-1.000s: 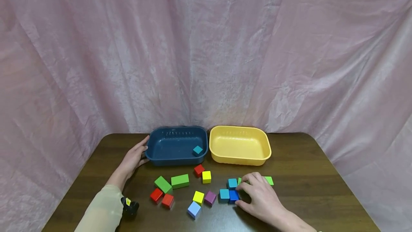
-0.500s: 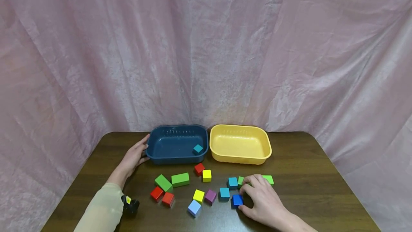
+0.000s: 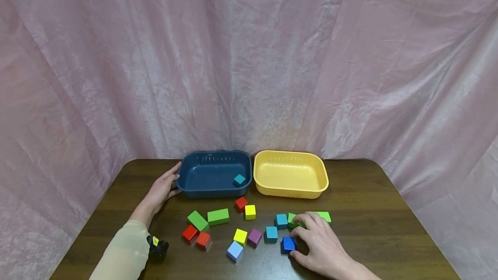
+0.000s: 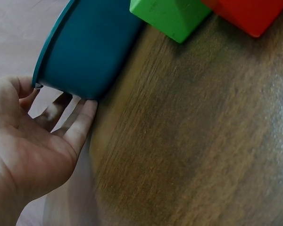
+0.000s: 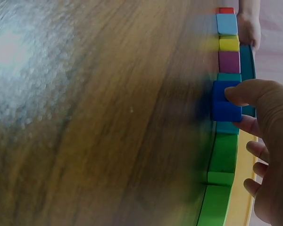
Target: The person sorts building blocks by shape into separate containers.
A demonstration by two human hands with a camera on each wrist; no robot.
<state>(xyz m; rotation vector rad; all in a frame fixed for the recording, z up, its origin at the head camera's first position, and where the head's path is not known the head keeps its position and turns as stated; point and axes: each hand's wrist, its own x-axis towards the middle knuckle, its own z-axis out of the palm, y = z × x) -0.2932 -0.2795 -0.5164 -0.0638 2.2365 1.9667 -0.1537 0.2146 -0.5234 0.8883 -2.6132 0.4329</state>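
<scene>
Fingertips of my left hand (image 3: 160, 191) touch the left end of a dark blue plastic tub (image 3: 215, 194), the fingers fairly straight along its outer wall and rim in the left wrist view. One teal cube (image 3: 239, 180) lies in the tub. My right hand (image 3: 320, 245) pinches a dark blue cube (image 3: 288, 245) between thumb and index finger, low over the table; the thumb (image 5: 247, 92) lies across its near face. Beyond it are two teal cubes (image 3: 271, 234) and green blocks (image 3: 323, 216), partly covered by the right hand.
A yellow tub (image 3: 291, 193) stands right of the dark blue one. Green blocks (image 3: 218, 216), red cubes (image 3: 203, 240), yellow cubes (image 3: 250, 212), a purple cube (image 3: 254, 237) and a light blue cube (image 3: 235, 251) lie on the wooden table (image 3: 389, 228). A pink curtain (image 3: 249, 55) hangs behind.
The right hand has drawn the dark blue cube slightly right and toward the near edge, away from the teal cubes. The left hand stays at the tub.
</scene>
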